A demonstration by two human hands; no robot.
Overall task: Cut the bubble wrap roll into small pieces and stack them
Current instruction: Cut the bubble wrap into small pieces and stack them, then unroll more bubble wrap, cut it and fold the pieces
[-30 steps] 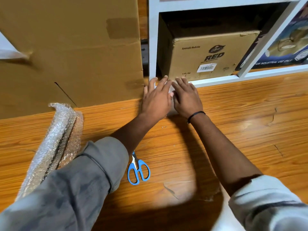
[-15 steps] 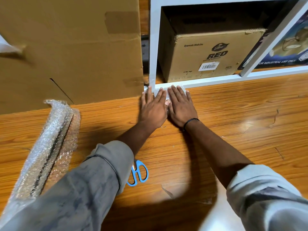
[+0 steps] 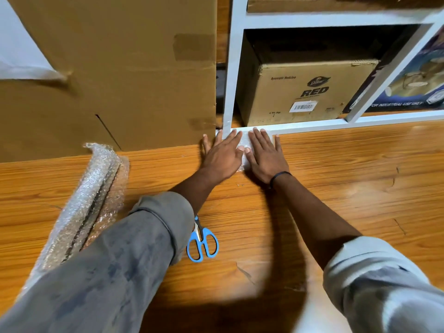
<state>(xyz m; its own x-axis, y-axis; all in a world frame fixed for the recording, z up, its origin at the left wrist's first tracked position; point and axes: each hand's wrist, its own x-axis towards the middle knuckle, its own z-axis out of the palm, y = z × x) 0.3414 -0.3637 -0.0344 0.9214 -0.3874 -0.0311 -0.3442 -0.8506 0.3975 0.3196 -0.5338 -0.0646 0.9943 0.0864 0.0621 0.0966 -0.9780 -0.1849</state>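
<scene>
Wood floor, two hands flat on cut bubble wrap pieces point(image 3: 245, 146).
Left hand point(image 3: 222, 156) and right hand point(image 3: 265, 157) splayed, pressing down; piece count unclear. One bubble wrap roll point(image 3: 89, 203) far left, one blue scissors point(image 3: 203, 243) near left sleeve point(image 3: 125, 255).

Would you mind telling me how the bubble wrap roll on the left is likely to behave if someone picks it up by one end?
The bubble wrap roll looks squashed flat and loosely wound, so it would probably sag and partly unroll. Being thin air-filled film, it is likely light. Flattened, it seems unlikely to roll.
</scene>
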